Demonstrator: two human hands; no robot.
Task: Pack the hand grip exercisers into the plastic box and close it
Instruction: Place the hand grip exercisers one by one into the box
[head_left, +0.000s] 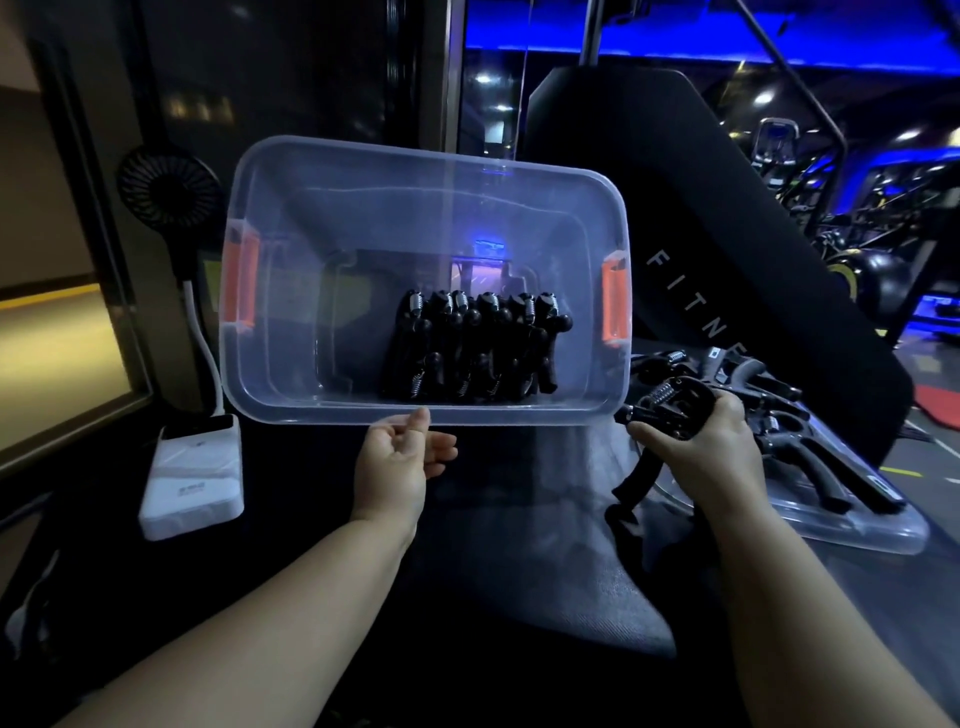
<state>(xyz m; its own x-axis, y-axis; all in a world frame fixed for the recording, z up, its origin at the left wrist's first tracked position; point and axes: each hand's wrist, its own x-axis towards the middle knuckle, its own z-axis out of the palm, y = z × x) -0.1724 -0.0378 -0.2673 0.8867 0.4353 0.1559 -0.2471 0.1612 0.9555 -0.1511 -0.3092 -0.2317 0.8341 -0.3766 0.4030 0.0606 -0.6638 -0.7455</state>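
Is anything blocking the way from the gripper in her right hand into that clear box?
Nothing visible does. The right hand holds an exerciser just right of the open box; its lid lies aside, and the left hand touches the near rim.

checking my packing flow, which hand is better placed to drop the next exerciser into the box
Right. The right hand already grips an exerciser just beside the box, next to the unpacked pile. The left hand holds none and steadies the box's near rim.
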